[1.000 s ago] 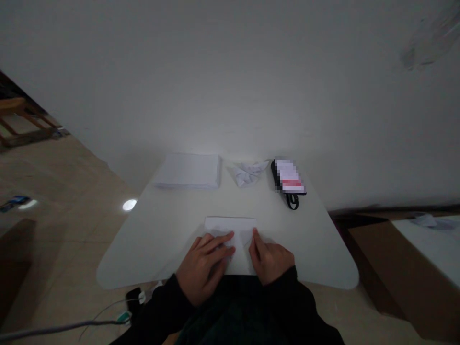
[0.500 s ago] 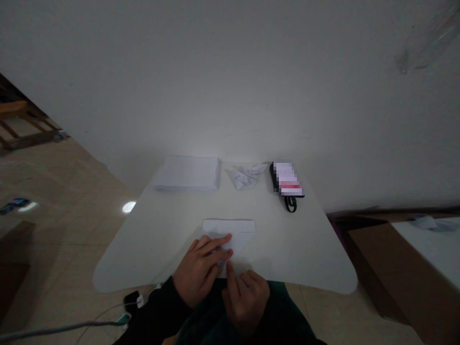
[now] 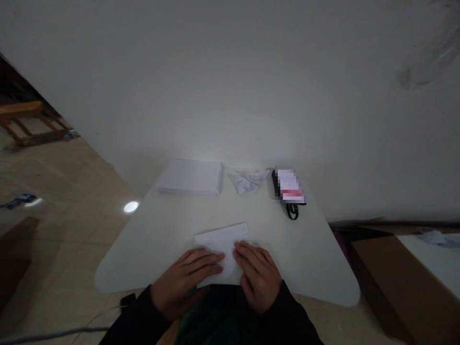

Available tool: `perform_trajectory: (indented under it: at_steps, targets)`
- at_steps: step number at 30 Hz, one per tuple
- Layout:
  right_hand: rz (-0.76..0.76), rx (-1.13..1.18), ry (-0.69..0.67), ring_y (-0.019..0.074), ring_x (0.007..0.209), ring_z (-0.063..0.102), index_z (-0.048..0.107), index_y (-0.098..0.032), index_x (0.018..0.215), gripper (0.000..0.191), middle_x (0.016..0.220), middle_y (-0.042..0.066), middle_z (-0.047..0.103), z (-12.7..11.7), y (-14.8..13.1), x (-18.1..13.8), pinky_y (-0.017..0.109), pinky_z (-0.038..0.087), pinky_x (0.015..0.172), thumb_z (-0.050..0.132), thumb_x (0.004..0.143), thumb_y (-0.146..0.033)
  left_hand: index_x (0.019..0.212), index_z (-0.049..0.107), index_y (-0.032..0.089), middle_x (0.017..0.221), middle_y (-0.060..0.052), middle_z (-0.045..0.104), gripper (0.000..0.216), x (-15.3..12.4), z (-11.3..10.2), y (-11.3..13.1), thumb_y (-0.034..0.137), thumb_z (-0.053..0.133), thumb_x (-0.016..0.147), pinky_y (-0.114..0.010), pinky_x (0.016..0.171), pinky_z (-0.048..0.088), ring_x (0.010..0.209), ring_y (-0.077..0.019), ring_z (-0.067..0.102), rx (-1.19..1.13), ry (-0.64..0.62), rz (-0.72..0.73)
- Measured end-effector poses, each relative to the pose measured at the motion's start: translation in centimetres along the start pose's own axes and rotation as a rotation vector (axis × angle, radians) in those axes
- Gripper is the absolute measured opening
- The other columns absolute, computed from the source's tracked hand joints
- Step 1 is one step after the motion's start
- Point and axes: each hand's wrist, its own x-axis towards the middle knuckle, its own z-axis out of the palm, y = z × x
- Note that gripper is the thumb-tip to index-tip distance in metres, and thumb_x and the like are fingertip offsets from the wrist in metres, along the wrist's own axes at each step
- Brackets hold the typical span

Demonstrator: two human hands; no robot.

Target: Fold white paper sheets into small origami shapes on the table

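Observation:
A folded sheet of white paper point(image 3: 221, 236) lies at the near edge of the white table, turned slightly so its right end sits farther away. My left hand point(image 3: 190, 275) rests on its left part, fingers stretched out and lying flat. On the right part lies my right hand point(image 3: 257, 270), its fingers extended and close together, pressed down on the paper. Both hands touch the sheet from above and cover much of its lower half. Neither hand grips it.
Against the wall stand a stack of white paper point(image 3: 190, 176), a folded paper piece point(image 3: 247, 182) and a phone point(image 3: 289, 186) with a blurred screen and black strap. A cardboard box point(image 3: 402, 278) is at the right. A wooden stool point(image 3: 25, 112) and a cable point(image 3: 53, 334) are on the left.
The paper has turned anticlockwise. My right hand has moved up from the near edge onto the paper, its fingers straightening. My left hand has shifted slightly left and down.

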Motion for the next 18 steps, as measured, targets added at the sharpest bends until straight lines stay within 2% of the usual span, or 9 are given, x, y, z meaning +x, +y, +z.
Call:
perform_trajectory:
  at_steps: [4, 8, 11, 14, 18]
  targets:
    - [-0.017, 0.004, 0.028, 0.0204, 0.113, 0.048, 0.056, -0.014, 0.113, 0.046, 0.117, 0.009, 0.058, 0.2, -0.1, 0.0, 0.041, 0.039, 0.091, 0.038, 0.072, -0.005, 0.111, 0.055, 0.025, 0.117, -0.006, 0.059, 0.029, -0.8, -1.0, -2.0, 0.018, 0.046, 0.084, -0.035, 0.096, 0.038, 0.112, -0.0171, 0.049, -0.153, -0.011, 0.038]
    - [-0.024, -0.012, 0.069, 0.0192, 0.111, 0.05, 0.058, -0.017, 0.11, 0.044, 0.114, 0.008, 0.06, 0.2, -0.2, 0.1, 0.039, 0.038, 0.092, 0.039, 0.073, -0.006, 0.103, 0.059, 0.021, 0.104, -0.007, 0.065, 0.022, -0.1, -1.1, -2.5, 0.017, 0.047, 0.085, -0.037, 0.095, 0.039, 0.103, -0.0172, 0.056, -0.255, 0.064, 0.043]
    - [-0.025, -0.009, 0.069, 0.02, 0.11, 0.051, 0.059, -0.016, 0.109, 0.042, 0.114, 0.008, 0.06, 0.2, -0.3, 0.2, 0.04, 0.038, 0.091, 0.039, 0.074, -0.005, 0.089, 0.063, 0.019, 0.091, -0.006, 0.066, 0.014, 1.0, -1.1, -2.0, 0.02, 0.051, 0.084, -0.03, 0.085, 0.046, 0.091, -0.0153, 0.059, -0.33, 0.102, -0.074]
    - [-0.02, -0.002, 0.076, 0.0206, 0.11, 0.051, 0.059, -0.015, 0.109, 0.041, 0.114, 0.009, 0.06, 0.2, -0.3, 0.2, 0.041, 0.038, 0.092, 0.038, 0.075, -0.005, 0.078, 0.064, 0.017, 0.091, -0.006, 0.064, 0.012, 2.2, -1.3, -1.6, 0.025, 0.056, 0.081, -0.027, 0.079, 0.047, 0.087, -0.0147, 0.058, -0.344, 0.142, -0.191]
    - [-0.029, -0.003, 0.091, 0.021, 0.109, 0.051, 0.06, -0.016, 0.108, 0.041, 0.113, 0.009, 0.061, 0.3, -0.3, 0.2, 0.041, 0.038, 0.091, 0.037, 0.076, -0.006, 0.07, 0.063, 0.016, 0.089, -0.004, 0.061, 0.016, 3.5, -1.6, -1.6, 0.029, 0.06, 0.077, -0.024, 0.076, 0.046, 0.083, -0.0131, 0.057, -0.343, 0.059, -0.277]
